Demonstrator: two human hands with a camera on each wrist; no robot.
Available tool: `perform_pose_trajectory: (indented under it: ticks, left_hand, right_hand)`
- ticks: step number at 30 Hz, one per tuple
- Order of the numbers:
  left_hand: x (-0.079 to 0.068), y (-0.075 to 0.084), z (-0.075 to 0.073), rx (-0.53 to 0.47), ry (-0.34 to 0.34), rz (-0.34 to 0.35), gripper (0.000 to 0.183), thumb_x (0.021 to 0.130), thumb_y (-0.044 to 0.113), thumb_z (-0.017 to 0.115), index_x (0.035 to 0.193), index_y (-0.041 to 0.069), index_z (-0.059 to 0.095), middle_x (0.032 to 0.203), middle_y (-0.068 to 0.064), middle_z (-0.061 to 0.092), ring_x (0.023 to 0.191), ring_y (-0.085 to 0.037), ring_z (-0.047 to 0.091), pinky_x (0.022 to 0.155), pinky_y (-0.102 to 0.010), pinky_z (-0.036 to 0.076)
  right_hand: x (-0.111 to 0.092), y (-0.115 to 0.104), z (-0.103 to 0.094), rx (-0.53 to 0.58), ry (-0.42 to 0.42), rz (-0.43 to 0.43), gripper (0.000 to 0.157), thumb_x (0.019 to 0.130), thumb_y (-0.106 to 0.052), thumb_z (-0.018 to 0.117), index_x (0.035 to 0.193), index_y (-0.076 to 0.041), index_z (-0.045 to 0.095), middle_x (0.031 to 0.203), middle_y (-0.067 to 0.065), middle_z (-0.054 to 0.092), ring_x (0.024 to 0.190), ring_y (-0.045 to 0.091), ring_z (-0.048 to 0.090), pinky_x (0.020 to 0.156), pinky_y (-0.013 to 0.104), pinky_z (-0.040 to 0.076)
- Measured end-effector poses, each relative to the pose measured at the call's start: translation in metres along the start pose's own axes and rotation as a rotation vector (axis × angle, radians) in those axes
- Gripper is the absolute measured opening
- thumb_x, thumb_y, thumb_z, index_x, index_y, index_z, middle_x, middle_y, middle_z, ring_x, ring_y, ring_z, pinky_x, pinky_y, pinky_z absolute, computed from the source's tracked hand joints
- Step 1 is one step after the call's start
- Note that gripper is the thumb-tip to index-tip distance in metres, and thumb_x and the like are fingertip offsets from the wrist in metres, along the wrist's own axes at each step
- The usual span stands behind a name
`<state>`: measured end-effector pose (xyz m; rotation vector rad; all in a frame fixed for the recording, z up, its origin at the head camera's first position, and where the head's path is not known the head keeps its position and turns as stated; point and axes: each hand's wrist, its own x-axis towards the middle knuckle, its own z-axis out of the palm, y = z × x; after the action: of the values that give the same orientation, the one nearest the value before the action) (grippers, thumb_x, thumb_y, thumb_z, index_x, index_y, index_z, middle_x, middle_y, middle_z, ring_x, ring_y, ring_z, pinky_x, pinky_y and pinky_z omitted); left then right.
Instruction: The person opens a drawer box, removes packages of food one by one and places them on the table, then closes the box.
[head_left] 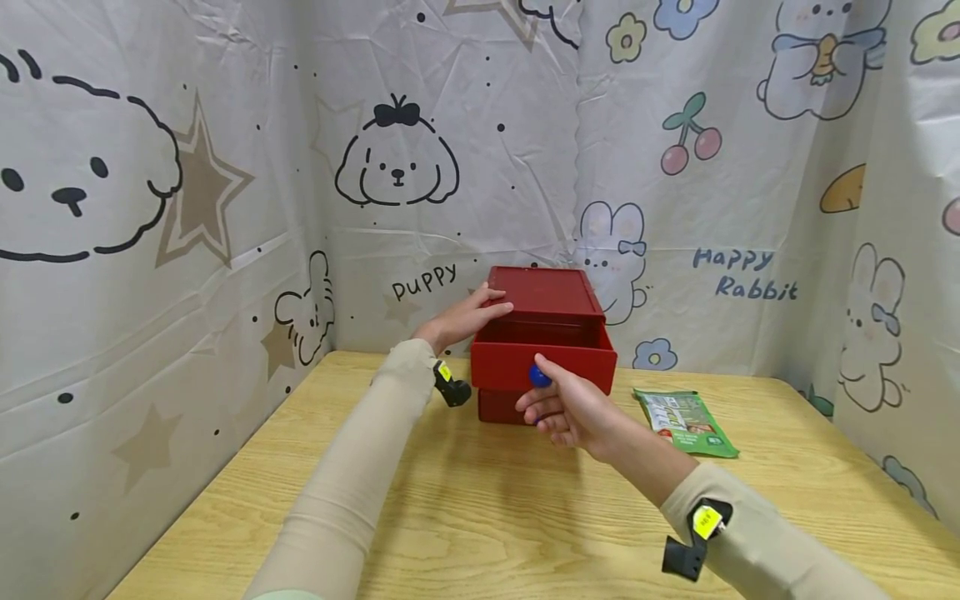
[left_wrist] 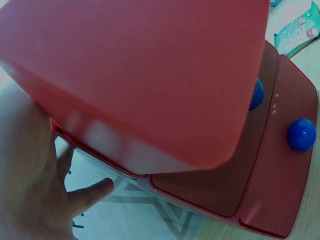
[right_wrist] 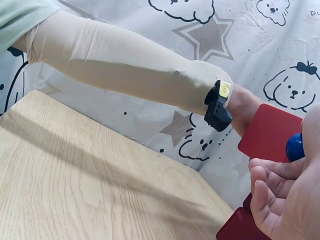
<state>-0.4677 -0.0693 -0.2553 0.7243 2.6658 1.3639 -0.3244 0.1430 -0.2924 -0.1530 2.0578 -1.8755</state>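
Note:
A red drawer cabinet (head_left: pixel 543 292) stands towards the back of the table, its top drawer (head_left: pixel 502 367) pulled out. In the head view my left hand (head_left: pixel 468 321) rests on the cabinet's upper left edge, fingers extended. The left wrist view shows that hand (left_wrist: pixel 45 185) beside the drawer's side wall (left_wrist: pixel 150 75). My right hand (head_left: pixel 573 412) is at the drawer's blue knob (head_left: pixel 538 376), thumb close to its top and loosely bent fingers below. From the right wrist view, a gap shows between the knob (right_wrist: pixel 295 147) and the fingertips (right_wrist: pixel 256 165). The drawer's inside is only partly visible.
A green and white packet (head_left: pixel 686 423) lies on the wooden table (head_left: pixel 450 517) right of the cabinet. Two lower drawers with blue knobs (left_wrist: pixel 301 135) are closed. Printed curtains (head_left: pixel 450 233) hang behind the table and along both sides.

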Motion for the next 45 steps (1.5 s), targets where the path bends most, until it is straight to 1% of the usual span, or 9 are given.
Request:
perform_pose_trajectory:
  ticks: [13,27,33,38,45]
  left_hand:
    - [-0.002,0.001,-0.001,-0.005,-0.020,-0.025,0.068,0.104,0.052,0.051,0.162,0.020,0.036,0.174,-0.002,-0.001,0.157,-0.023,0.004,0.123,-0.051,0.013]
    - [-0.001,0.000,-0.002,0.006,-0.021,-0.031,0.068,0.104,0.054,0.051,0.162,0.020,0.037,0.174,-0.002,-0.001,0.157,-0.023,0.004,0.123,-0.051,0.013]
    - [-0.001,0.000,-0.002,0.002,-0.018,-0.018,0.069,0.104,0.053,0.051,0.162,0.019,0.037,0.174,-0.003,0.000,0.157,-0.024,0.004,0.123,-0.051,0.013]
    - [-0.001,0.001,-0.002,0.003,-0.022,-0.020,0.069,0.104,0.053,0.051,0.162,0.019,0.037,0.174,-0.003,-0.001,0.157,-0.023,0.004,0.123,-0.051,0.013]
    - [-0.002,0.001,-0.002,-0.005,-0.025,-0.030,0.068,0.104,0.054,0.050,0.162,0.020,0.036,0.174,-0.002,-0.001,0.157,-0.022,0.004,0.123,-0.051,0.013]
  right_hand:
    - [0.003,-0.003,0.002,-0.016,0.008,0.000,0.071,0.102,-0.067,0.043,0.097,-0.002,0.072,0.081,0.004,0.068,0.068,0.014,0.060,0.063,0.025,0.047]
    - [0.007,-0.004,0.002,-0.020,0.030,0.005,0.071,0.104,-0.065,0.041,0.094,-0.002,0.072,0.078,0.003,0.068,0.066,0.014,0.059,0.060,0.025,0.045]
    - [0.009,-0.006,0.001,-0.031,0.048,-0.003,0.072,0.103,-0.065,0.041,0.094,-0.001,0.072,0.079,0.004,0.068,0.067,0.015,0.059,0.061,0.025,0.046]
    - [0.014,-0.004,0.000,-0.034,0.066,-0.002,0.070,0.104,-0.064,0.041,0.094,-0.002,0.072,0.079,0.004,0.068,0.066,0.015,0.059,0.060,0.025,0.047]
    - [0.023,-0.001,-0.004,-0.035,0.099,-0.013,0.072,0.103,-0.065,0.042,0.100,0.000,0.071,0.080,0.004,0.068,0.062,0.014,0.059,0.056,0.023,0.048]
